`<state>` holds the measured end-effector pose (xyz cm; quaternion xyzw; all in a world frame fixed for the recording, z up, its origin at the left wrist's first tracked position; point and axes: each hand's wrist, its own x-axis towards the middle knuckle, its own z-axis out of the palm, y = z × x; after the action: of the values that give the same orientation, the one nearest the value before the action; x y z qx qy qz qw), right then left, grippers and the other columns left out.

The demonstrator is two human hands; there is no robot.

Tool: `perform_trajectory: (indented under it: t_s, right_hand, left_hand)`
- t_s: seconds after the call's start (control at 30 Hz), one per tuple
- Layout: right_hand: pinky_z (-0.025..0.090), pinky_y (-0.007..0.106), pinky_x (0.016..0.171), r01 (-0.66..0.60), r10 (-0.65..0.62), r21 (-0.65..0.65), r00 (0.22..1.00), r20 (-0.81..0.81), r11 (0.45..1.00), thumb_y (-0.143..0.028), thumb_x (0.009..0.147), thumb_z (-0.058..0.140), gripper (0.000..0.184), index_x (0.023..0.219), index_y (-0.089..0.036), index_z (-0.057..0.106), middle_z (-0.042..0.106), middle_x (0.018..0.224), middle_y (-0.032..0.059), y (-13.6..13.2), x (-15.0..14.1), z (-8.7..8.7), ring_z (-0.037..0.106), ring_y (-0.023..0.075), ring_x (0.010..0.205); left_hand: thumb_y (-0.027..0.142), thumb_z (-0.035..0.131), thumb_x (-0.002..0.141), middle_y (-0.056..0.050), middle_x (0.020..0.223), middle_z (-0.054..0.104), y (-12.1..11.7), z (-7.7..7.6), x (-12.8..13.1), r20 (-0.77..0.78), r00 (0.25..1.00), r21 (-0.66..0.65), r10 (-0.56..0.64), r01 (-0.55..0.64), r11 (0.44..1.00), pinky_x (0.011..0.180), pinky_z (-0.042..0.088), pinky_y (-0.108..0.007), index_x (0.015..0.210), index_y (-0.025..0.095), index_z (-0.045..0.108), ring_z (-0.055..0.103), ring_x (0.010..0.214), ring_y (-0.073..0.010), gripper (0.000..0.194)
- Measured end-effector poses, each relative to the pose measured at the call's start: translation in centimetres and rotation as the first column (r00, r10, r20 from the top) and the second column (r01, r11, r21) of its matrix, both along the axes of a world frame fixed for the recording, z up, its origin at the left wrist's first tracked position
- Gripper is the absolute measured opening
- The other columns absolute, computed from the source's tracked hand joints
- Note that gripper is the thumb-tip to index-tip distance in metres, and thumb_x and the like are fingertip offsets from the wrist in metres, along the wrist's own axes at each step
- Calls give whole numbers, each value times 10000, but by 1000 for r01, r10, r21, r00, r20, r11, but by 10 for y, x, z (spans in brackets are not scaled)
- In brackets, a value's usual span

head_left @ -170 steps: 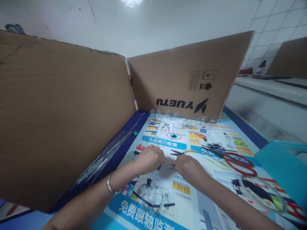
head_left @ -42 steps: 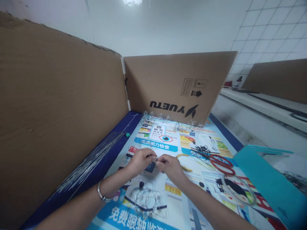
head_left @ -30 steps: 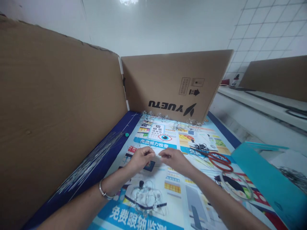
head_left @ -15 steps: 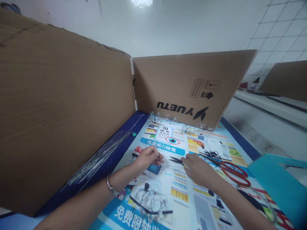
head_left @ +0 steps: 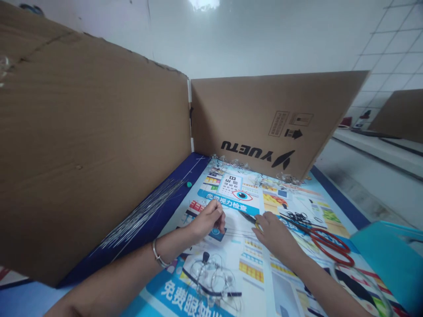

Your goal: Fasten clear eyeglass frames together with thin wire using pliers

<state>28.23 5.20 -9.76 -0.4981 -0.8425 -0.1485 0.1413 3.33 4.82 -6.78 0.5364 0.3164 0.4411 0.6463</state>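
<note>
My left hand [head_left: 208,221] is closed above the printed sheet, its fingers curled in. Thin pale wire [head_left: 239,232] seems to run from those fingers towards the right; its ends are hard to make out. Wrapped round yellow-handled pliers [head_left: 247,216], my right hand [head_left: 274,233] hides most of the grips, while the dark jaws point left towards the other hand. Nearer to me lies a tangle of bent wire pieces [head_left: 214,275] with a dark strip among them.
Straight wires [head_left: 142,215] lie along the left cardboard panel [head_left: 109,145]. Another panel [head_left: 257,110] stands behind. To the right are black loops [head_left: 299,218], red-handled scissors [head_left: 332,247], a clear coil [head_left: 366,286] and a teal container [head_left: 383,255]. Small wire pieces [head_left: 231,161] line the back.
Earlier both hands met fingertip to fingertip over a thin strand. They have parted, and my right hand has taken up the pliers, which lay on the sheet. The view has swung left.
</note>
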Motion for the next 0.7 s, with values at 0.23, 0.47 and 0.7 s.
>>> perform_trajectory:
  t_s: [0.23, 0.47, 0.7]
  right_hand:
    - [500, 329, 761, -161, 181, 152, 975, -130, 975, -269, 911, 400, 203, 1001, -176, 557, 586, 952, 107, -13, -10, 1, 587, 219, 907]
    - [483, 383, 808, -337, 383, 350, 921, -70, 874, -233, 881, 518, 224, 1098, -182, 535, 640, 918, 89, -32, -24, 9, 592, 229, 906]
    - [462, 421, 753, -401, 395, 372, 914, 97, 837, -214, 829, 614, 379, 1181, -159, 484, 631, 949, 122, -39, -25, 20, 577, 262, 901]
  left_hand:
    - [541, 564, 793, 43, 632, 442, 0, 0, 0, 119, 993, -12, -9, 10, 1000, 570, 430, -246, 805, 168, 476, 456, 521, -81, 384]
    - [536, 509, 836, 11, 670, 551, 2, -12, 2, 149, 987, -91, 56, -43, 995, 579, 443, -236, 801, 175, 454, 545, 560, -100, 367]
    - [521, 531, 823, -31, 733, 633, -5, -10, 7, 106, 992, -221, 68, -43, 974, 581, 514, -280, 821, 171, 458, 613, 626, -143, 357]
